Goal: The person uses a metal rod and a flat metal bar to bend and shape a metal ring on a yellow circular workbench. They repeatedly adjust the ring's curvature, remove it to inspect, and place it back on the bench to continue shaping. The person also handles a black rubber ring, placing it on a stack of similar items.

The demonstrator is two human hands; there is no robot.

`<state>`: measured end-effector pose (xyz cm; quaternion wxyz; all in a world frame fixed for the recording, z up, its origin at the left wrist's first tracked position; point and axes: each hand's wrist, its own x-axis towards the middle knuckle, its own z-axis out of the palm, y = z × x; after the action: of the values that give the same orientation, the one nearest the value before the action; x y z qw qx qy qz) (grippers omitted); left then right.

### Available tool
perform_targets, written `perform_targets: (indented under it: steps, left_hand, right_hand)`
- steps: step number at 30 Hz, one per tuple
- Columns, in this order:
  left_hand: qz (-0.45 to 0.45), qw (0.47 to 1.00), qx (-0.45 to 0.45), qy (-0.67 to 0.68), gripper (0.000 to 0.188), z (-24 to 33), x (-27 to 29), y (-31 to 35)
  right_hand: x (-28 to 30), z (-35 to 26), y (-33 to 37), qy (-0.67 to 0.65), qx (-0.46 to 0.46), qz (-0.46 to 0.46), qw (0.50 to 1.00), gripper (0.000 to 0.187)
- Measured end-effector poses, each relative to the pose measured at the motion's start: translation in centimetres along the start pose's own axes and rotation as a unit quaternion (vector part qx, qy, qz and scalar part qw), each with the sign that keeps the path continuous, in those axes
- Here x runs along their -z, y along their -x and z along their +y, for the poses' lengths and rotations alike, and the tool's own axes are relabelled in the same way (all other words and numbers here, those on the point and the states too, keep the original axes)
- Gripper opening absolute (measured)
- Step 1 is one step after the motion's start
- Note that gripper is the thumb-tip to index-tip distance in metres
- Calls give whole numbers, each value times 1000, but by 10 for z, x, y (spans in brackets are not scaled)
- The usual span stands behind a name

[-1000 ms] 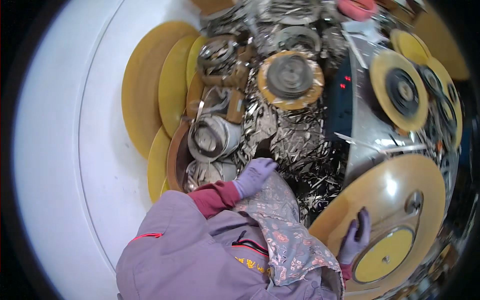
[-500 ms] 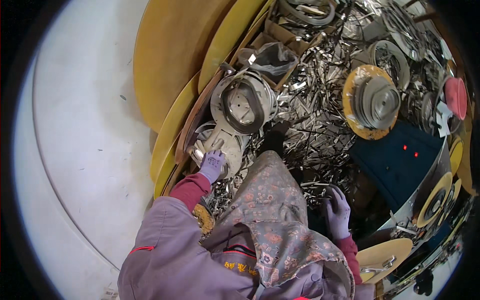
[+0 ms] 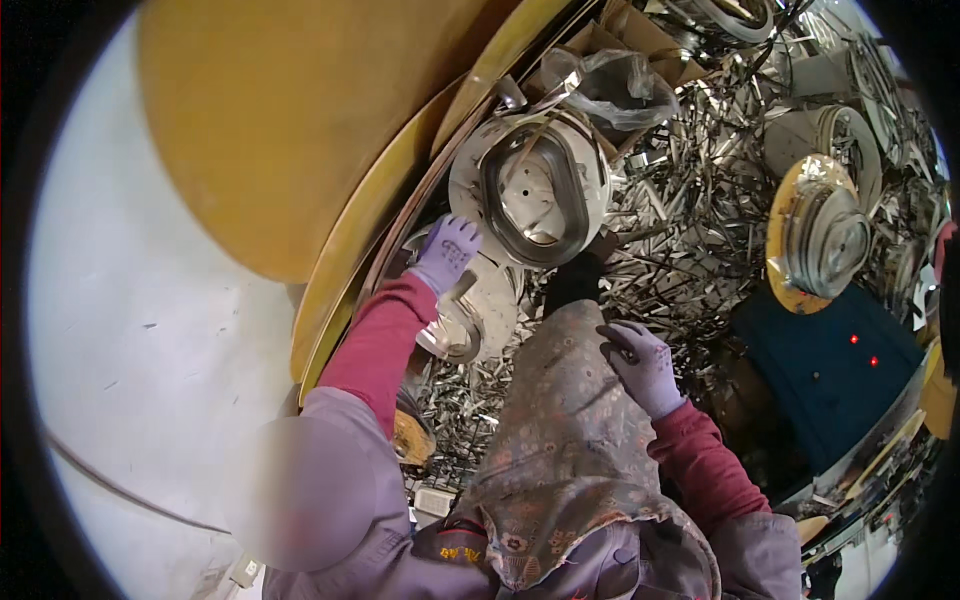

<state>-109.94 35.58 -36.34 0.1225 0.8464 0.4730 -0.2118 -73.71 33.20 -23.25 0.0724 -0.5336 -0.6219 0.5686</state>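
My left hand, in a lavender glove, reaches forward beside a stack of pale metal discs. Its fingers curl down, and whatever they grip is hidden beneath them. Just beyond the hand lies a rounded oblong metal ring, resting on a round metal plate. A curved metal band sits below my left hand, on the discs. My right hand, gloved alike, hovers by the flowered apron over my knee. Its fingers are loosely bent and apart, with nothing visible in them.
Large yellow round panels lean along the left. Thin metal offcuts cover the ground ahead. A cardboard box holds a clear plastic bag. At right, stacked metal rings sit on a yellow disc, near a dark blue panel.
My left hand has moved forward, off the lower metal pieces to near the oblong ring. My right hand has come up and inward to the apron. The view has shifted.
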Motion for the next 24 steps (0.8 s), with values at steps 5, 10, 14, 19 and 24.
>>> perform_targets:
  steps: [5,10,14,19,24]
  left_hand:
    - [83,978,-162,-99,36,-36,-47,-32]
    - [147,967,-190,-85,40,-39,-67,-46]
    - [148,967,-196,-64,40,-41,-68,-52]
    - [138,965,-210,-72,39,-41,-62,-52]
    - [135,955,-248,-92,21,-45,-60,-58]
  right_hand:
    - [-40,33,14,-29,-41,-57,997,27]
    - [-47,67,43,6,-48,-73,996,28]
    - [-48,78,49,-8,-86,-75,993,29]
    - [-49,84,51,-19,-90,-48,995,28]
    - [-49,90,56,-29,-105,-31,994,26]
